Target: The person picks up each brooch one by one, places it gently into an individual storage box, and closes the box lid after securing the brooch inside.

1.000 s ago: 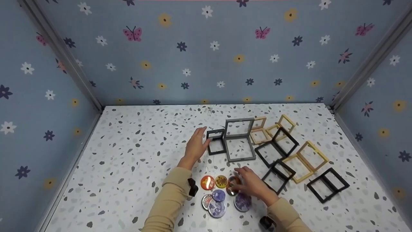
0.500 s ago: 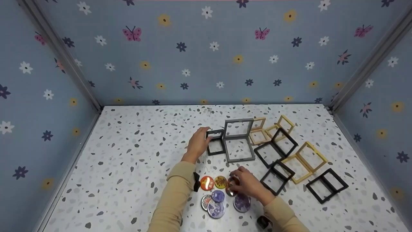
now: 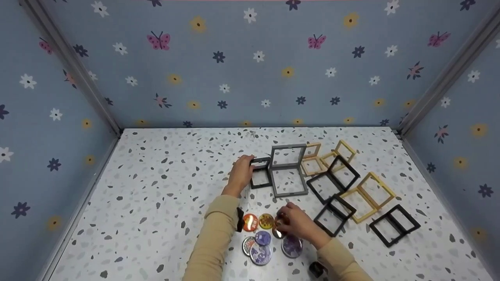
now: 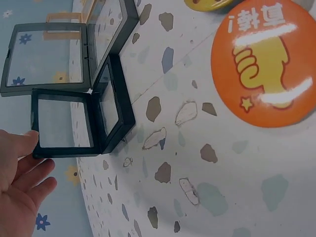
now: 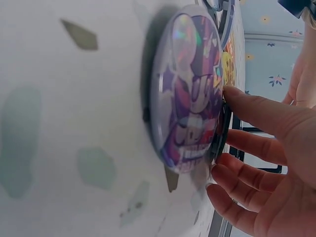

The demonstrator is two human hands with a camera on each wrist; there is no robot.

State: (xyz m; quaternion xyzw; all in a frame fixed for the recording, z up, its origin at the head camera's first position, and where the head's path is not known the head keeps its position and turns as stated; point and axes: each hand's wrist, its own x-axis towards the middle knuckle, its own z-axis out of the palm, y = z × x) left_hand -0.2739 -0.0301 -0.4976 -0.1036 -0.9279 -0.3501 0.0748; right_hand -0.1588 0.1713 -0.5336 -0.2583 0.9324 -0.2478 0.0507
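My left hand (image 3: 240, 173) is at the small black display frame (image 3: 261, 186), which stands propped open. In the left wrist view the thumb and fingers pinch the raised lid's edge. My right hand (image 3: 300, 222) holds a dark round badge (image 3: 279, 233) by its edges, thumb on one side and fingers on the other; the hand partly hides it. Just below lies a large purple badge (image 5: 190, 94). To the left are an orange badge (image 4: 264, 59) with a yellow fist, a sunflower-yellow badge (image 3: 266, 221), a small violet badge (image 3: 263, 237) and a lilac badge (image 3: 260, 253) overlapping a reddish one.
A grey frame (image 3: 290, 194) stands right beside the small black one. Farther right are several opened frames, among them a yellow frame (image 3: 361, 220) and a black frame (image 3: 386, 242). A flowered wall (image 3: 250, 78) closes off the speckled table (image 3: 156, 195) behind.
My left hand has moved slightly right and its fingers have closed onto the small black frame's lid. My right hand's fingers have drawn in around the dark badge.
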